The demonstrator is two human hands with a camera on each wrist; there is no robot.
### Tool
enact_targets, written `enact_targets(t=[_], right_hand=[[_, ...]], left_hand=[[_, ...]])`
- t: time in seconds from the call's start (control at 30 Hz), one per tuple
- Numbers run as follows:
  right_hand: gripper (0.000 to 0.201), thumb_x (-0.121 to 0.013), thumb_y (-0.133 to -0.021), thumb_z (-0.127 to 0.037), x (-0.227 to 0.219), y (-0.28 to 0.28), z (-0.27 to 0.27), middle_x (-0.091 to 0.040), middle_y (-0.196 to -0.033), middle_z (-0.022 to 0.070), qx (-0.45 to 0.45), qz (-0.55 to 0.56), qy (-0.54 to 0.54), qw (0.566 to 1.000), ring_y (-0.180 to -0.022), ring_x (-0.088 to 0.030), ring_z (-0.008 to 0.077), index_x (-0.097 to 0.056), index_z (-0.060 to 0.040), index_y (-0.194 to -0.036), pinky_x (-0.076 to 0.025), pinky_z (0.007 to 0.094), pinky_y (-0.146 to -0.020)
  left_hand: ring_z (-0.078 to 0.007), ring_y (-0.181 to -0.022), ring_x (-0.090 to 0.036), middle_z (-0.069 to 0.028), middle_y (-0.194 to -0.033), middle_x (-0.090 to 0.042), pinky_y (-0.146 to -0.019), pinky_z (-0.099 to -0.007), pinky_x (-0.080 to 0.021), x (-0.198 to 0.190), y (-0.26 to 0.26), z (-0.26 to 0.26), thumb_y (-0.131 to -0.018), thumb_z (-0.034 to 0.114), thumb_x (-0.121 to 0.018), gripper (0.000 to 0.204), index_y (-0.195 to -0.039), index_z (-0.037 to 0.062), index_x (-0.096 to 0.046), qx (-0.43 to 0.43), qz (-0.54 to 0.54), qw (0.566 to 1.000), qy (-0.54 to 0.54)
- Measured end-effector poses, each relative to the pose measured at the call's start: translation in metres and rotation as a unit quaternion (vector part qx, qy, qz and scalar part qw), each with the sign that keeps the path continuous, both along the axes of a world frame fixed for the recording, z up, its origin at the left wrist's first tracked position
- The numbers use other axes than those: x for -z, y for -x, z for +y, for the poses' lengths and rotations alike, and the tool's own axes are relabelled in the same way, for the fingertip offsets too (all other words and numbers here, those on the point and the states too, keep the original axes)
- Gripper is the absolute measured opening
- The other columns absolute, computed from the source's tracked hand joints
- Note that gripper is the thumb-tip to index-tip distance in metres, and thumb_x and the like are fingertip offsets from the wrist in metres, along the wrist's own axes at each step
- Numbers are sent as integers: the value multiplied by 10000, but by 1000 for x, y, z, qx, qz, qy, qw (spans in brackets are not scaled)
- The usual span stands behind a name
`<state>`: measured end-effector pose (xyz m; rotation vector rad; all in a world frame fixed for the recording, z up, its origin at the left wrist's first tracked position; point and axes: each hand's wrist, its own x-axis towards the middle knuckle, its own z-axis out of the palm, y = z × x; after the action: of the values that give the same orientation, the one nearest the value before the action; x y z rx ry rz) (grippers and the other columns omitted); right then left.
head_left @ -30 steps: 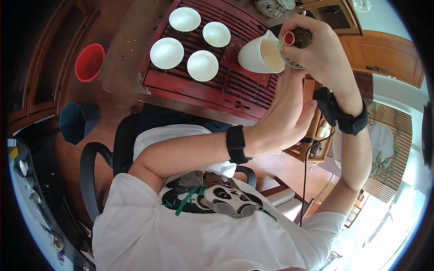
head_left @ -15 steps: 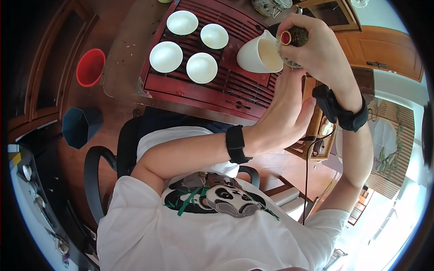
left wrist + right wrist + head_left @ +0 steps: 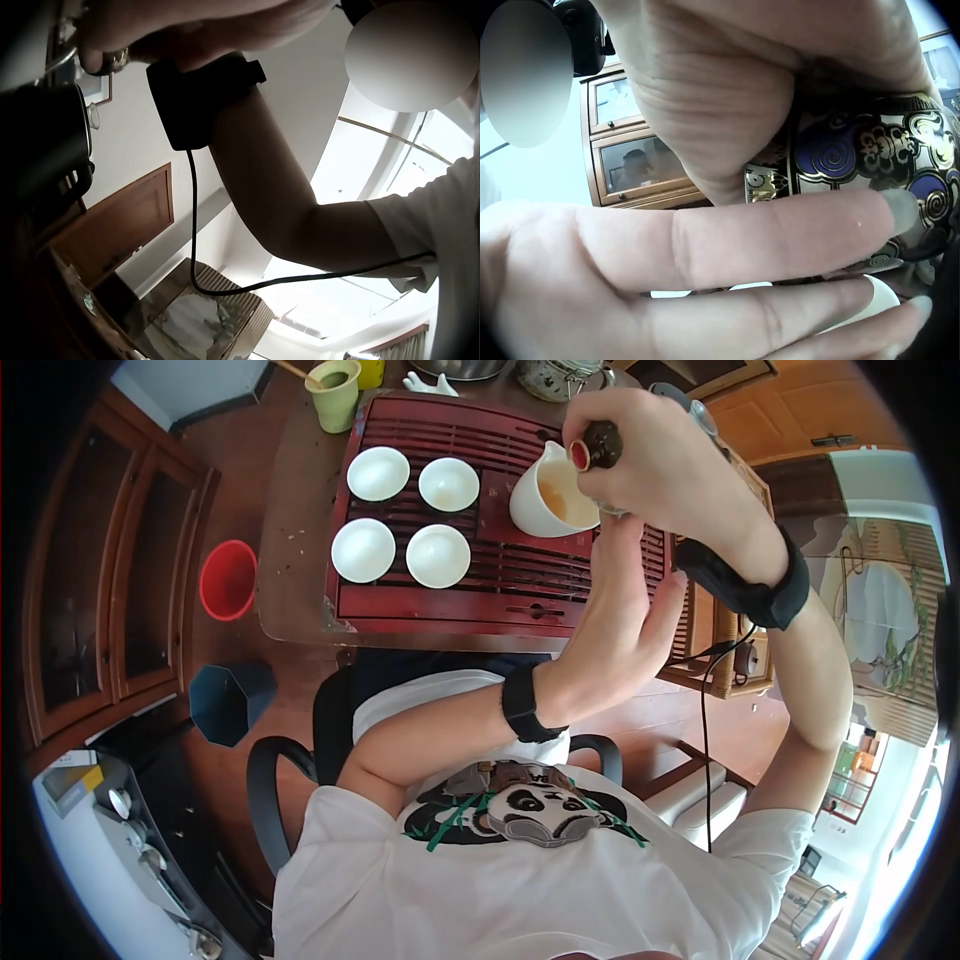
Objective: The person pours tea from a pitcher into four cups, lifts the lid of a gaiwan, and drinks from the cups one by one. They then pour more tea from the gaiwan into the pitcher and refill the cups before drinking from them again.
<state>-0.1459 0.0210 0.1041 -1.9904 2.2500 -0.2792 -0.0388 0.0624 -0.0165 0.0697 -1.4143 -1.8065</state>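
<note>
My right hand (image 3: 660, 460) grips a dark lidded tea bowl (image 3: 602, 445), tipped over so its red-centred knob points left. In the right wrist view, the tea bowl (image 3: 855, 150) shows a blue, white and gold swirl pattern. Close by stands a white pitcher (image 3: 530, 515) with amber tea inside, its rim right beside the tea bowl. My left hand (image 3: 615, 625) is raised below the right one, fingers straight and thumb apart; in the right wrist view its fingers overlap the bowl. Several white cups (image 3: 379, 473) sit upright on the slatted red tea tray (image 3: 400, 612).
Behind the tray are a yellow-green pot (image 3: 337, 408) with a wooden-handled tool, a white hand-shaped piece (image 3: 432, 385) and a clamp-lid jar (image 3: 555, 378). A red bin (image 3: 228, 582) and a blue bin (image 3: 222, 708) stand left. A black cable (image 3: 708, 760) hangs near the right arm.
The head view has shifted, bringing more of the table's far side into sight. My right hand and the tea bowl have come closer over the pitcher, and amber tea now shows more clearly inside.
</note>
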Motion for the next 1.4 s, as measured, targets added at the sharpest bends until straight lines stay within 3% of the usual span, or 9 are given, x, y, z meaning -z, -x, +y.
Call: enact_targets(t=[0.07,0.3,0.37,0.4,0.53,0.7,0.8,1.0,1.4], right_hand=[[212,-702,-719,-62,10,7,2,-728,-792,185,51,-1,-16,999,-760,-724,365,-714,7,-919,-586,396,-712],[248,-719,-712,-86,23,20,18,-710,-802,198,61,-71,45,995,-729,-711,348,-708,7,-942,-579,388,-723],[200,-722,-804,-41,22,19,27,-702,-940,86,122,-154,8,980,-854,-645,150,-672,18,-989,-525,296,-799],[200,-722,-804,-41,24,18,33,-702,-940,86,125,-156,12,980,-854,-645,150,-672,18,-989,-525,296,-799],[229,-751,-830,-65,41,10,65,-730,-969,66,170,-309,194,916,-917,-678,118,-713,4,-1044,-544,273,-837],[256,-744,-897,-38,91,-7,114,-706,-1137,85,297,-453,353,763,-1026,-662,134,-694,11,-1144,-533,281,-922],[311,-731,-908,-35,115,-16,131,-690,-1186,99,333,-448,386,735,-1051,-656,143,-685,19,-1211,-526,281,-937],[572,-732,-911,-77,128,-17,144,-643,-1290,130,352,-397,346,774,-1144,-628,173,-558,-5,-1451,-488,310,-1013],[531,-734,-899,-154,152,-4,163,-542,-1379,189,326,-246,287,867,-1263,-569,301,-621,-59,-1409,-455,388,-1059]], left_hand=[[-267,-1383,-372,-182,-1427,-405,-1218,-434,-228,3,-1,2,-984,-27,-531,493,-1431,-47,-325,7,-13,1000,-3],[-290,-1398,-356,-200,-1472,-363,-1217,-437,-222,7,-4,2,-980,-10,-548,539,-1460,-56,-306,16,-41,999,23],[-315,-1408,-349,-219,-1497,-341,-1215,-450,-220,5,-7,1,-977,-2,-559,552,-1463,-58,-304,14,-53,998,39],[-363,-1412,-342,-248,-1529,-304,-1208,-474,-224,3,-10,0,-966,3,-577,564,-1462,-53,-314,1,-66,995,78],[-504,-1396,-320,-328,-1596,-199,-1177,-542,-244,-4,-22,-10,-919,10,-633,598,-1449,-31,-360,0,-101,975,200],[-521,-1263,-405,-403,-1506,-250,-1085,-576,-366,-2,-29,-8,-839,12,-686,628,-1385,-77,-388,19,-144,935,323],[-524,-1284,-411,-418,-1519,-244,-1092,-580,-370,12,-28,0,-841,15,-692,603,-1353,-114,-402,64,-159,922,347],[-546,-1344,-385,-439,-1560,-165,-1110,-574,-380,34,-27,10,-841,2,-690,682,-1426,-125,-364,125,-197,909,345],[-568,-1348,-370,-435,-1582,-105,-1123,-572,-366,41,-23,10,-857,15,-690,637,-1398,-126,-384,151,-212,904,340]])
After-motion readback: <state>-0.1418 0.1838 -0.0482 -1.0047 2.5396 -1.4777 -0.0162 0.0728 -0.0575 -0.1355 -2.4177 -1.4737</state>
